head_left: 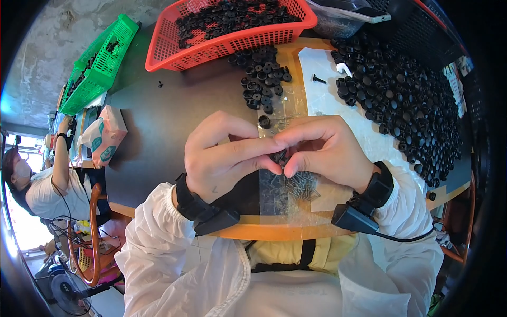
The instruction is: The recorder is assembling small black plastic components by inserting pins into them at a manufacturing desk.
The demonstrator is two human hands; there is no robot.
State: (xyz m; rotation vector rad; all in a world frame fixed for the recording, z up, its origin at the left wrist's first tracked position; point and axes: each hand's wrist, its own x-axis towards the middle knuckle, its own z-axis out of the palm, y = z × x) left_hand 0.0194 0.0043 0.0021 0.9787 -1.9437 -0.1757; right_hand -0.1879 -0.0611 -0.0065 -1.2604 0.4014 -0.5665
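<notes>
My left hand [219, 153] and my right hand [330, 150] meet over the near middle of the table, fingertips pinched together. Between them is a small dark part [278, 157], mostly covered by the fingers, so its exact kind is hidden. Just below the fingertips, a heap of small metal screws [301, 187] lies on clear plastic sheeting. One black round cap [264, 122] stands just beyond my left fingers. Farther off, several black round pieces with centre holes [264, 76] form a loose pile.
A red basket [232, 46] of black parts stands at the back. On the right, many black round caps [406, 100] cover a white sheet [322, 100]. A green basket [100, 74] and a tissue pack [112, 132] stand left, near another person [50, 185].
</notes>
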